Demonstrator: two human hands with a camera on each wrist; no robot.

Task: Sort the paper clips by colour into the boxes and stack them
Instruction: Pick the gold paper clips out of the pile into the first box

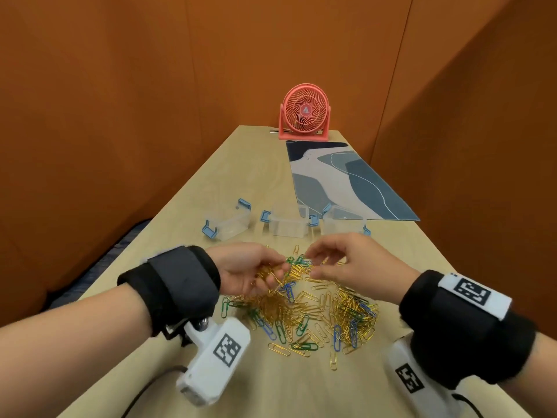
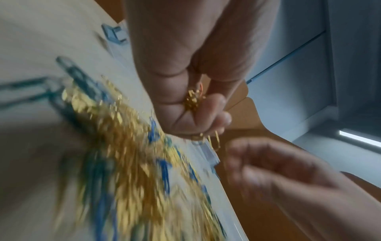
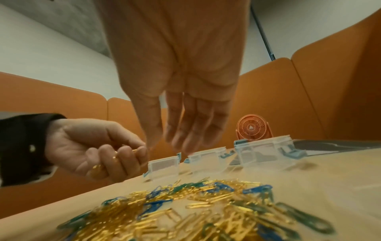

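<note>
The left hand (image 1: 247, 268) is curling its fingers round a small bunch of gold clips (image 2: 192, 101), gathered in the palm above the near edge of the pile (image 1: 304, 309). The right hand (image 1: 346, 263) is hovering just beside it with fingers relaxed and slightly spread – the right wrist view is showing the palm bare and holding nothing, its fingertips (image 3: 181, 143) close to the left hand's.

The pile is lying on the table (image 1: 211, 182) between the two wrists, mostly gold with green and blue clips mixed through it. Beyond it, three clear boxes (image 1: 287, 226) with blue latches are standing in a loose row, apart from one another and unstacked. Whether anything is lying in them is hard to tell; they are looking empty or nearly so.

So the sorting is looking barely begun – one handful of gold is gathered, while the bulk of the pile, all the green and blue, and the stacking are still waiting.
</note>
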